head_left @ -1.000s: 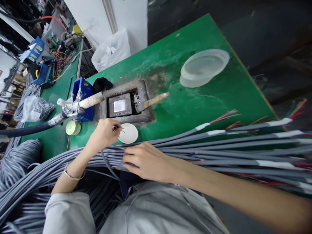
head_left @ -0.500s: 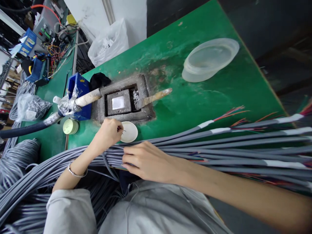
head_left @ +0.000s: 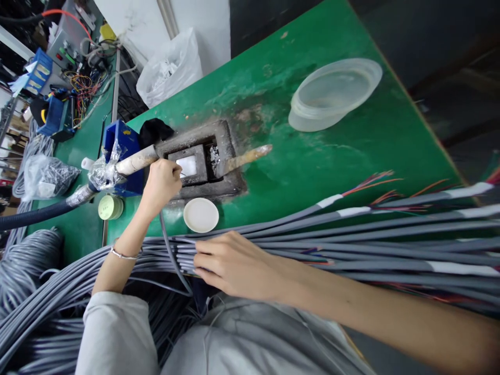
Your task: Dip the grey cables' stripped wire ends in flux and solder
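While your left hand (head_left: 164, 179) pinches one grey cable (head_left: 169, 247), its end up by the pot (head_left: 201, 164), your right hand (head_left: 230, 265) lies across the cable bundle (head_left: 186, 255), likely steadying it; can't tell if it grips. White dish (head_left: 201, 215) sits near on the table (head_left: 332, 172).

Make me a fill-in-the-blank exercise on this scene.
1. The cable running down from the left hand is ____ in color.
2. With its fingers on the cable bundle, the right hand has its palm facing ____.
3. The tabletop under the translucent tub is ____.
4. In the picture, the blue bin stands to the ____ of the rectangular frame.

Missing words: gray; down; green; left.
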Demonstrator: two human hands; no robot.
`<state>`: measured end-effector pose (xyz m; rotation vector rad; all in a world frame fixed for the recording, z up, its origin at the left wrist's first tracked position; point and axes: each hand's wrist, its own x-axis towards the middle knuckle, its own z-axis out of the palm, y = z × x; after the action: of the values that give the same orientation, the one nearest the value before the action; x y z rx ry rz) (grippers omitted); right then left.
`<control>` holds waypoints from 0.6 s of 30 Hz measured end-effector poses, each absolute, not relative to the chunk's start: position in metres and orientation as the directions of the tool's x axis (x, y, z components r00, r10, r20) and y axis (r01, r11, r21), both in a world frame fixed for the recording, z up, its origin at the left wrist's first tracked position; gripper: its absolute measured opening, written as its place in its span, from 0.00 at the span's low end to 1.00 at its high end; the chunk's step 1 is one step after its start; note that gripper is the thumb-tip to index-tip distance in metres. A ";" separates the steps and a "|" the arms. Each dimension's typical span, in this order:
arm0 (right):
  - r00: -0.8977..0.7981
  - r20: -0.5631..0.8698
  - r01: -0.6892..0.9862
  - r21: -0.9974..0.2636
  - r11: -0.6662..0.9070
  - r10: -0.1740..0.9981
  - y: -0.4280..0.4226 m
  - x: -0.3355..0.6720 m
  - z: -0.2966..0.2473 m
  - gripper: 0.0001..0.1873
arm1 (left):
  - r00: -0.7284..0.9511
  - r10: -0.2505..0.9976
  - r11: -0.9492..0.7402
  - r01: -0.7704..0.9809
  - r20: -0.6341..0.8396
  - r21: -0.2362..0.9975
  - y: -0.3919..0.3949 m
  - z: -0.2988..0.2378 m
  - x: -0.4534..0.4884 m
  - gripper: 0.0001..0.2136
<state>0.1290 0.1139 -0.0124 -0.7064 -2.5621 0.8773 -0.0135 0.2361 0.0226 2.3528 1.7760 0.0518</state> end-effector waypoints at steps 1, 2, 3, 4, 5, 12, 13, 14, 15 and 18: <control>-0.818 0.158 0.342 -0.640 0.688 0.553 0.114 0.129 -0.012 0.11 | 0.285 0.956 -0.273 0.951 -0.070 0.145 0.237 0.019 -0.014 0.13; -0.817 0.161 0.342 -0.638 0.690 0.553 0.114 0.129 -0.012 0.11 | 0.289 0.956 -0.282 0.952 -0.048 0.118 0.237 0.017 -0.013 0.14; -0.816 0.165 0.341 -0.636 0.692 0.554 0.114 0.130 -0.012 0.10 | 0.292 0.956 -0.288 0.952 -0.025 0.103 0.238 0.015 -0.013 0.14; -0.815 0.170 0.338 -0.636 0.694 0.554 0.114 0.130 -0.011 0.10 | 0.293 0.956 -0.290 0.951 -0.010 0.108 0.238 0.014 -0.013 0.15; -0.814 0.174 0.336 -0.637 0.694 0.554 0.115 0.130 -0.011 0.10 | 0.292 0.956 -0.290 0.950 0.000 0.117 0.238 0.013 -0.012 0.16; -0.816 0.174 0.324 -0.652 0.685 0.551 0.116 0.131 -0.012 0.10 | 0.272 0.962 -0.270 0.955 0.001 0.124 0.244 0.010 -0.008 0.19; -0.815 0.177 0.321 -0.655 0.684 0.552 0.116 0.130 -0.012 0.09 | 0.268 0.963 -0.266 0.956 0.003 0.127 0.244 0.009 -0.008 0.19; -0.813 0.180 0.319 -0.658 0.682 0.554 0.116 0.130 -0.012 0.09 | 0.264 0.965 -0.262 0.956 0.003 0.132 0.245 0.008 -0.008 0.18; -0.811 0.183 0.316 -0.661 0.681 0.555 0.116 0.130 -0.012 0.09 | 0.262 0.965 -0.260 0.956 0.003 0.135 0.245 0.007 -0.008 0.18; -0.810 0.190 0.312 -0.661 0.682 0.554 0.115 0.131 -0.013 0.07 | 0.260 0.966 -0.257 0.957 -0.003 0.137 0.246 0.005 -0.008 0.18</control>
<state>0.1308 0.1152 -0.0126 -0.6781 -2.5198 0.8905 -0.0079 0.2464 0.0046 2.4038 1.8425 0.1236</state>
